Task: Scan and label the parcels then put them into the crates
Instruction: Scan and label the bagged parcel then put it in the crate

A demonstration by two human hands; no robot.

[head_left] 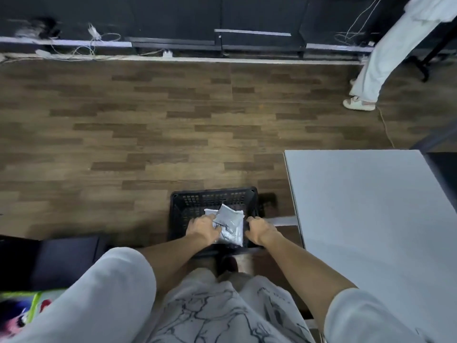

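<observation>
A black perforated plastic crate stands on the wooden floor just in front of my feet. Inside it lie grey plastic mailer parcels, one overlapping another. My left hand reaches down into the crate and rests on the left side of the parcels, fingers curled over them. My right hand is closed over the crate's right rim beside the parcels. The lower part of the parcels is hidden by my left hand.
A white table stands to the right of the crate. Another person's legs are at the far right. Cables and a power strip run along the dark back wall. A black box sits at the left.
</observation>
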